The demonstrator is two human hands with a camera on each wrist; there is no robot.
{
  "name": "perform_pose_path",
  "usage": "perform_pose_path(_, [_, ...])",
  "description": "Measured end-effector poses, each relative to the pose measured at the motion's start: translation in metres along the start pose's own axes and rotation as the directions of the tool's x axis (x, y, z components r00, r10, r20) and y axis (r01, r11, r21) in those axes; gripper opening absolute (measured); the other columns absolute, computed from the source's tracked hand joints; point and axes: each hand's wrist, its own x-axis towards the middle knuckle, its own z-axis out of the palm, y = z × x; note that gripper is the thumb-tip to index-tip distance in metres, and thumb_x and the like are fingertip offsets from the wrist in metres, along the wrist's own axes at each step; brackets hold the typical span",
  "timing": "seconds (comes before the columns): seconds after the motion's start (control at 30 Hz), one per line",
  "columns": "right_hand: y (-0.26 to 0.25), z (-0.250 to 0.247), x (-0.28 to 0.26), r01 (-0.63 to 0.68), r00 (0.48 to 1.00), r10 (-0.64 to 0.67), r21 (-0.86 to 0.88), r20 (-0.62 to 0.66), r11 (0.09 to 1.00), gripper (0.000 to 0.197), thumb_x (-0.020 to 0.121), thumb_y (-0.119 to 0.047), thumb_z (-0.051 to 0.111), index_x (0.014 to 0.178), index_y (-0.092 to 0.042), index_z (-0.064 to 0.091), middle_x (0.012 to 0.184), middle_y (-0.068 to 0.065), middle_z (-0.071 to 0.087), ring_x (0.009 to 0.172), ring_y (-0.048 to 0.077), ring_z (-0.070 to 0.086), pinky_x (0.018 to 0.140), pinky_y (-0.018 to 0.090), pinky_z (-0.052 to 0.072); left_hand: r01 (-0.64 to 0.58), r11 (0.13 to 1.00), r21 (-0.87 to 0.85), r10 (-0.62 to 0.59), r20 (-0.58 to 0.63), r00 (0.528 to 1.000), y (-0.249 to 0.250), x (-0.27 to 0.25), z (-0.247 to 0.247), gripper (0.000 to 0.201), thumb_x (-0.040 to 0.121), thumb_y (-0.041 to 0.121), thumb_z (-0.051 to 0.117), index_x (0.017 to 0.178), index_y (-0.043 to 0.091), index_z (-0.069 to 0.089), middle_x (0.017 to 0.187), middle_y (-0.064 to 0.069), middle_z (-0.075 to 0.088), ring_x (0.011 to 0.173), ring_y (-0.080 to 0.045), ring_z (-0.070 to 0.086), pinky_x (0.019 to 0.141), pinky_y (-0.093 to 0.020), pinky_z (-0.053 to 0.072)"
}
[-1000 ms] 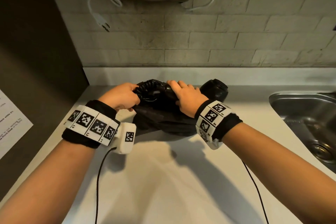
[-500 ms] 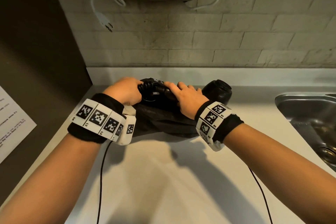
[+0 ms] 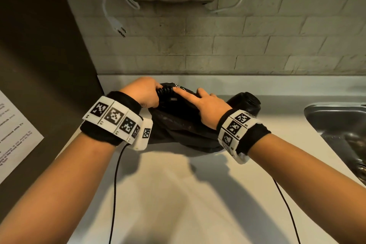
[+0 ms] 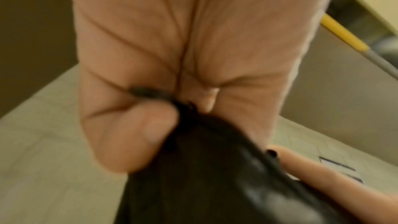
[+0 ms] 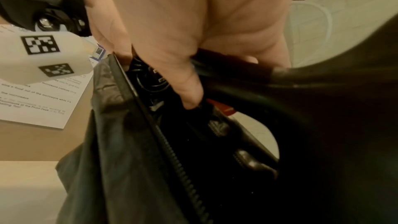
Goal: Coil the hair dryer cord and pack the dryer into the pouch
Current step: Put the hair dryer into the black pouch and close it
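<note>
Black dryer [image 3: 244, 103] half inside wrinkled black pouch [image 3: 178, 128]; cord [image 3: 165, 91] coiled.

We note bare forearms, black wristbands [image 3: 107, 134] bearing white tag blocks [image 3: 113, 116] (square black-and-white codes), and thin black cables [image 3: 114, 194].

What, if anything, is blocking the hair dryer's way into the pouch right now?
Nothing foreign blocks it. The pouch mouth is open, its zipper parted. The left hand grips the pouch edge at the coiled cord; the right hand presses the dryer's handle in. The hair dryer barrel still lies outside, on the counter.
</note>
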Motion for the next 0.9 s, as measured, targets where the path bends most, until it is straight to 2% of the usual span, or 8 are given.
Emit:
perform_pose_path(0.13, [-0.001,0.003,0.003,-0.018,1.0,0.018,-0.019,-0.003,1.0,0.099,0.085,0.004,0.039,0.121,-0.067,-0.019,0.13,0.013,0.034,0.105,0.04,0.048,0.086,0.051,0.048,-0.012,0.999,0.037,0.014,-0.044,0.999,0.0,0.001,0.008,0.03,0.075,0.001,0.062,0.104,0.008,0.062,0.105,-0.011,0.06,0.09,-0.024,0.055,0.072,-0.029,0.043])
perform_pose_path(0.23, [0.001,0.002,0.003,-0.005,1.0,0.004,-0.008,-0.003,1.0,0.099,0.084,0.003,0.041,0.122,-0.066,-0.019,0.125,0.012,0.036,0.1,0.039,0.051,0.084,0.051,0.049,-0.035,0.991,-0.129,0.035,-0.003,0.999,-0.007,0.001,0.005,0.036,0.076,0.001,0.062,0.109,0.013,0.062,0.107,-0.01,0.06,0.088,-0.022,0.055,0.066,-0.027,0.045])
perform_pose_path(0.3, [0.002,-0.001,0.001,0.03,1.0,-0.03,0.034,0.0,0.999,0.095,0.084,0.0,0.044,0.128,-0.062,-0.015,0.12,0.01,0.038,0.093,0.037,0.054,0.08,0.046,0.051,-0.047,0.975,-0.217,0.045,-0.013,0.999,-0.01,0.0,0.006,0.042,0.076,0.0,0.061,0.115,0.016,0.06,0.115,-0.009,0.06,0.096,-0.023,0.057,0.078,-0.031,0.048])
perform_pose_path(0.4, [0.003,-0.008,-0.001,0.086,0.996,-0.086,0.076,0.001,0.993,0.09,0.082,-0.002,0.048,0.138,-0.048,-0.006,0.131,0.006,0.035,0.083,0.034,0.059,0.073,0.039,0.051,-0.092,0.975,-0.201,0.081,-0.063,0.995,-0.008,0.002,0.009,0.045,0.077,-0.002,0.056,0.12,0.013,0.057,0.126,-0.005,0.053,0.112,-0.024,0.051,0.092,-0.031,0.043])
perform_pose_path(0.53, [0.0,-0.009,0.002,0.161,0.987,-0.158,0.106,-0.033,0.981,0.098,0.077,0.0,0.051,0.13,-0.052,-0.014,0.143,-0.001,0.03,0.078,0.035,0.061,0.072,0.041,0.053,-0.116,0.981,-0.155,0.104,-0.079,0.991,-0.001,0.006,0.012,0.041,0.079,-0.002,0.052,0.119,0.008,0.056,0.129,-0.007,0.051,0.115,-0.025,0.05,0.086,-0.024,0.038])
perform_pose_path(0.73, [0.0,-0.006,0.008,0.176,0.984,-0.173,0.113,-0.036,0.978,0.089,0.077,0.004,0.046,0.138,-0.049,0.008,0.138,-0.003,0.036,0.087,0.033,0.06,0.079,0.041,0.052,-0.016,0.995,-0.103,0.022,0.052,0.998,-0.008,0.008,0.007,0.043,0.079,0.002,0.057,0.121,0.013,0.055,0.119,-0.012,0.06,0.103,-0.027,0.056,0.08,-0.03,0.044])
perform_pose_path(0.83, [-0.001,-0.006,0.007,0.176,0.984,-0.173,0.105,-0.031,0.979,0.085,0.079,0.003,0.044,0.138,-0.048,0.011,0.139,-0.003,0.035,0.089,0.032,0.06,0.08,0.041,0.052,0.038,0.983,-0.178,-0.02,0.103,0.994,-0.016,0.008,0.003,0.042,0.082,0.003,0.055,0.122,0.018,0.056,0.111,-0.013,0.063,0.09,-0.026,0.057,0.068,-0.031,0.047])
perform_pose_path(0.9, [-0.004,-0.005,0.007,0.181,0.983,-0.18,0.072,-0.018,0.981,0.082,0.08,0.002,0.043,0.138,-0.048,0.012,0.143,-0.004,0.031,0.092,0.032,0.059,0.082,0.04,0.051,0.033,0.982,-0.186,-0.021,0.069,0.997,-0.015,0.009,0.003,0.047,0.082,0.003,0.054,0.126,0.019,0.053,0.114,-0.011,0.06,0.096,-0.025,0.056,0.071,-0.027,0.044])
